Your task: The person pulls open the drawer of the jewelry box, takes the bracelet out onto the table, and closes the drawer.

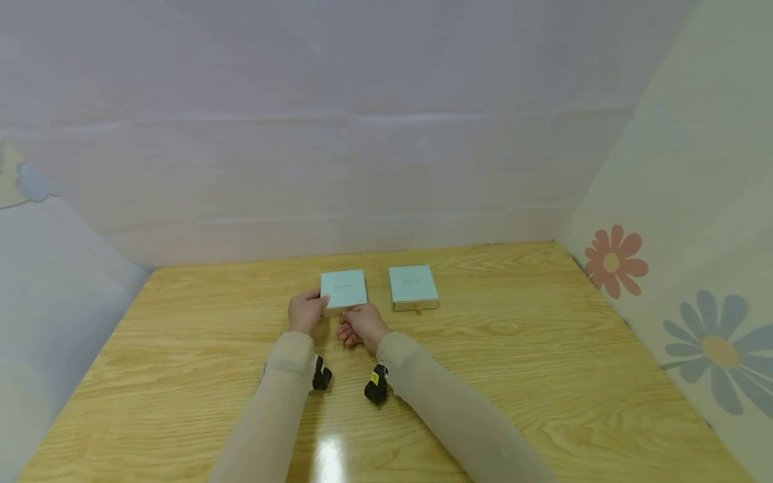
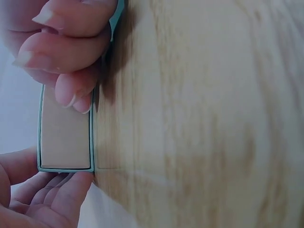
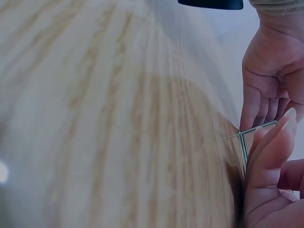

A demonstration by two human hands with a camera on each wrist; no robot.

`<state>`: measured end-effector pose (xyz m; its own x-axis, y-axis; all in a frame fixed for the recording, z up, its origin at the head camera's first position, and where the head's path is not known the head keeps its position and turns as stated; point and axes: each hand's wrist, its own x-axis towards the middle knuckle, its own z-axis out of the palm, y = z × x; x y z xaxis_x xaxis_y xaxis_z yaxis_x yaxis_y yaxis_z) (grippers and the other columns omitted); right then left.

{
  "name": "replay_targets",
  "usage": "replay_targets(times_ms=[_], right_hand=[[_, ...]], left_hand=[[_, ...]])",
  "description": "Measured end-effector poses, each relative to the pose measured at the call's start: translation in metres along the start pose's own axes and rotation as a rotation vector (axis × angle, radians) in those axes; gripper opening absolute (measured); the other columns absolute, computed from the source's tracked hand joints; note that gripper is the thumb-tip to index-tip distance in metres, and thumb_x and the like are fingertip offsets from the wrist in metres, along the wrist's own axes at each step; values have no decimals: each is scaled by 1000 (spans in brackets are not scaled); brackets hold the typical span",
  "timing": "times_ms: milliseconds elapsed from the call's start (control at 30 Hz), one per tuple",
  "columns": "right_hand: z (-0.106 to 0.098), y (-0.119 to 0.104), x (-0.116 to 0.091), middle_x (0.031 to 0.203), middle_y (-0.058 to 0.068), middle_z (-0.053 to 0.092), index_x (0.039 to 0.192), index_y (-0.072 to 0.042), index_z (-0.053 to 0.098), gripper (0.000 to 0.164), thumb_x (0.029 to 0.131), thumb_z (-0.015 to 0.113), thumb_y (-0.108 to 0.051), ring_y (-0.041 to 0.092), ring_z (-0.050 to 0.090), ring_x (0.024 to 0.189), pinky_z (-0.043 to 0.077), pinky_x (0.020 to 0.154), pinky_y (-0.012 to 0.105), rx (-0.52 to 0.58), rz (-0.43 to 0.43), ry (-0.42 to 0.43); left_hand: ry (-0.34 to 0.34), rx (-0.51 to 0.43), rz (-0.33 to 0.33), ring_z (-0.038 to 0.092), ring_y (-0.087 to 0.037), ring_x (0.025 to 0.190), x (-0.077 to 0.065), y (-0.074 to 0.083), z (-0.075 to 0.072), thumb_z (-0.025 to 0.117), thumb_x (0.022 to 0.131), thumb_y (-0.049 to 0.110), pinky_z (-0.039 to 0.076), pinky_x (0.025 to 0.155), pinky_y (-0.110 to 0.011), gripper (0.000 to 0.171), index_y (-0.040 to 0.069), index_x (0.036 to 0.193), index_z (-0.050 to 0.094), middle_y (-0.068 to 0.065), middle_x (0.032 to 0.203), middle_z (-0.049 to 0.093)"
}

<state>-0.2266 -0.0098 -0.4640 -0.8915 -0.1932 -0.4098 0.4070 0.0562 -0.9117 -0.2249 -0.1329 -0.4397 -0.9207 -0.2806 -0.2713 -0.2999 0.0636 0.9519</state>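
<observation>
A pale blue-green drawer box (image 1: 344,287) lies flat on the wooden table, left of a matching one. My left hand (image 1: 306,312) grips its left side, thumb on the lid and the other fingers low against the side. At the middle of its front, my right hand (image 1: 362,325) has its fingers curled and seems to pinch a pull tab, which those fingers hide. In the left wrist view the beige drawer front (image 2: 66,135) sits flush inside the sleeve's green rim. The right fingertips (image 2: 78,85) cover its upper part there.
To the right, a second blue-green drawer box (image 1: 413,284) rests closed, with a small ribbon tab at its front. Both wrists carry black cameras. The wooden table (image 1: 531,362) meets a pale wall behind, and a flower-printed wall (image 1: 682,282) stands at the right.
</observation>
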Motion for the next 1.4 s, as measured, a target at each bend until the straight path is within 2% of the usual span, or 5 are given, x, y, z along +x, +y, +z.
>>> replay_targets(times_ms=[567, 833, 1400], right_hand=[[1, 1, 0, 57, 5, 59, 95, 7, 62, 19, 100, 49, -5, 8, 51, 43, 43, 39, 18, -5, 19, 3], [0, 4, 0, 56, 5, 58, 90, 7, 62, 21, 101, 48, -5, 7, 50, 42, 43, 38, 18, -13, 19, 1], [0, 2, -6, 58, 5, 58, 96, 9, 64, 22, 102, 48, -6, 7, 49, 43, 43, 38, 18, -19, 30, -8]], left_hand=[[6, -48, -13, 42, -35, 132, 4, -2, 1, 57, 96, 1, 41, 104, -43, 40, -12, 134, 51, -27, 140, 47], [7, -26, -17, 41, -35, 132, 6, -4, 2, 58, 96, 1, 40, 105, -44, 40, -12, 133, 52, -27, 139, 48], [0, 13, 1, 37, -36, 136, 0, -1, 2, 56, 98, 4, 36, 109, -44, 42, -11, 136, 49, -27, 141, 45]])
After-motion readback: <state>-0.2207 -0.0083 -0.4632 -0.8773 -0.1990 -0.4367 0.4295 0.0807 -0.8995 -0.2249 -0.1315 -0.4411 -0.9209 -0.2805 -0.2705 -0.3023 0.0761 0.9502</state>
